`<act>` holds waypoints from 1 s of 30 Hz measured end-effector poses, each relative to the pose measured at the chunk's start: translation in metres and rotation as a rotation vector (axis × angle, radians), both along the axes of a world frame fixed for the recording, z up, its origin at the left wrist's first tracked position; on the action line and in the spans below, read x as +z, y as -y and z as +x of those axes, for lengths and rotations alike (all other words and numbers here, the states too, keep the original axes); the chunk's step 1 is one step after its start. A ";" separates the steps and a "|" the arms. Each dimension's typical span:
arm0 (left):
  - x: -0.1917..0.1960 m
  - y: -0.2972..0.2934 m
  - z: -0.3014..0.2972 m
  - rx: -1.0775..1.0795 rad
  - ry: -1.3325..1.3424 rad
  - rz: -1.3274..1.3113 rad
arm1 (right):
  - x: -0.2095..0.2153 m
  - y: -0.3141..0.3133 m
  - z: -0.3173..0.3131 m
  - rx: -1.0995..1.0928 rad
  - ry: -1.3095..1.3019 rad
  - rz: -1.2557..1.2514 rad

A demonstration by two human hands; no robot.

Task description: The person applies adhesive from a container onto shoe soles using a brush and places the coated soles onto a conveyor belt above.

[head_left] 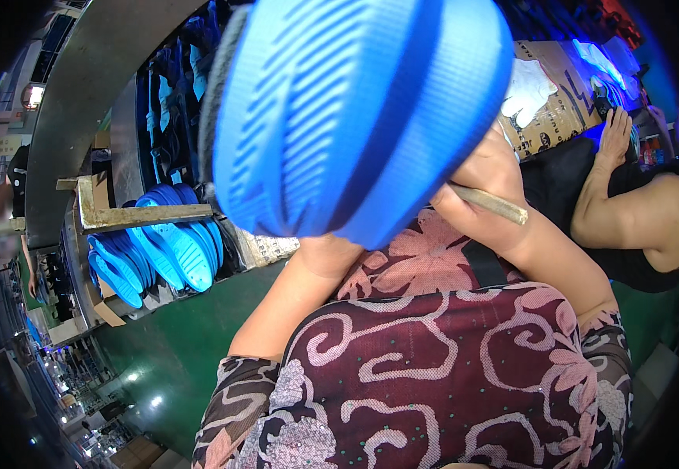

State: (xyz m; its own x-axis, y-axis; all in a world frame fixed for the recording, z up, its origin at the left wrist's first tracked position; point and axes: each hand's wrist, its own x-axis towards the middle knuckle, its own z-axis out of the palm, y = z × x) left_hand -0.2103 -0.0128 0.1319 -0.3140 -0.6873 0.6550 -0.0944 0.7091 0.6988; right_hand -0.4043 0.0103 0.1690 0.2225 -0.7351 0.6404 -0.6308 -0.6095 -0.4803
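A blue ribbed slipper (316,117) is held up very close, filling the upper middle of the head view. My left hand (330,248) meets its underside; only the wrist and heel of the hand show, and the slipper hides the fingers. The slipper rests in that hand's grip. At its right edge, my right hand (486,168) is closed around a flat wooden handle (489,204), whose end juts out below the fist. The tool's other end is hidden behind the slipper, so its kind is unclear.
Stacked blue slipper soles (175,246) stand left beside a worn angled metal bar (148,217). A metal machine frame (70,117) curves behind them. On the right lie a cardboard box (546,117) and a white glove (528,87); a co-worker's arm (617,203) reaches there.
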 end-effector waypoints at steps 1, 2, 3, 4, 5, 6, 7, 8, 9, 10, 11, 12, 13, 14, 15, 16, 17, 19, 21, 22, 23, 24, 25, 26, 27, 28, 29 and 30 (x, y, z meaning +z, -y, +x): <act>0.000 0.000 -0.001 0.007 -0.018 0.041 | 0.003 0.001 -0.002 -0.016 -0.019 0.016; 0.001 -0.001 -0.001 0.008 -0.016 0.040 | 0.005 0.001 -0.004 -0.015 -0.017 0.015; 0.002 -0.001 -0.003 -0.011 -0.071 0.065 | 0.007 0.000 -0.008 -0.028 -0.017 0.040; 0.003 0.003 -0.001 0.040 0.026 -0.001 | 0.009 0.000 -0.011 -0.041 -0.017 0.063; 0.004 0.006 0.002 0.096 0.121 -0.067 | 0.012 -0.001 -0.013 -0.071 -0.034 0.063; 0.005 0.010 0.005 0.152 0.210 -0.136 | 0.013 -0.001 -0.018 -0.080 -0.034 0.048; 0.013 0.012 0.003 0.174 0.219 -0.105 | 0.012 -0.001 -0.026 -0.075 0.010 0.042; 0.024 0.013 0.002 0.194 0.226 -0.076 | 0.011 -0.001 -0.033 -0.071 0.052 0.030; 0.035 0.009 0.003 0.251 0.129 0.134 | 0.010 -0.002 -0.038 -0.072 0.089 0.017; 0.045 0.005 -0.001 0.270 0.021 0.340 | 0.012 -0.007 -0.047 -0.095 0.068 0.006; 0.060 0.005 -0.007 0.212 -0.070 0.405 | 0.006 -0.009 -0.057 -0.120 0.063 0.011; 0.075 0.001 -0.011 0.145 -0.158 0.476 | 0.002 -0.016 -0.066 -0.150 0.055 0.018; 0.081 -0.001 -0.008 0.076 -0.273 0.552 | 0.001 -0.018 -0.071 -0.172 0.078 -0.027; 0.084 0.004 -0.003 0.015 -0.382 0.628 | -0.004 -0.013 -0.075 -0.177 0.103 -0.074; 0.099 0.005 -0.002 -0.189 -0.325 0.811 | -0.006 -0.019 -0.081 -0.206 0.145 -0.033; 0.114 0.002 -0.006 -0.324 -0.275 0.945 | -0.008 -0.024 -0.082 -0.207 0.198 0.001; 0.127 0.002 -0.013 -0.471 -0.200 1.079 | -0.009 -0.032 -0.088 -0.234 0.221 0.003; 0.144 0.016 -0.057 -0.654 -0.061 1.168 | -0.016 -0.043 -0.099 -0.281 0.239 0.056; 0.159 0.053 -0.124 -0.953 0.155 1.152 | -0.023 -0.050 -0.127 -0.309 0.199 0.153; 0.178 0.069 -0.177 -1.014 0.088 1.136 | -0.039 -0.049 -0.133 -0.362 0.394 0.007; 0.195 0.086 -0.228 -1.072 0.012 1.121 | -0.033 -0.052 -0.142 -0.406 0.362 0.032; 0.213 0.101 -0.273 -1.120 -0.070 1.100 | -0.024 -0.059 -0.149 -0.436 0.331 0.063; 0.229 0.128 -0.322 -0.929 -0.237 1.193 | -0.018 -0.062 -0.150 -0.424 0.326 0.105; 0.255 0.146 -0.365 -0.906 -0.421 1.180 | -0.020 -0.062 -0.155 -0.428 0.332 0.101; 0.268 0.171 -0.400 -0.834 -0.732 1.263 | -0.019 -0.061 -0.156 -0.429 0.322 0.118; 0.281 0.182 -0.428 -0.630 -0.934 1.214 | -0.018 -0.062 -0.161 -0.452 0.315 0.144; 0.288 0.187 -0.441 -0.647 -0.985 1.206 | -0.016 -0.062 -0.164 -0.468 0.385 0.170; 0.292 0.181 -0.447 -0.642 -0.982 1.175 | -0.021 -0.063 -0.167 -0.465 0.388 0.169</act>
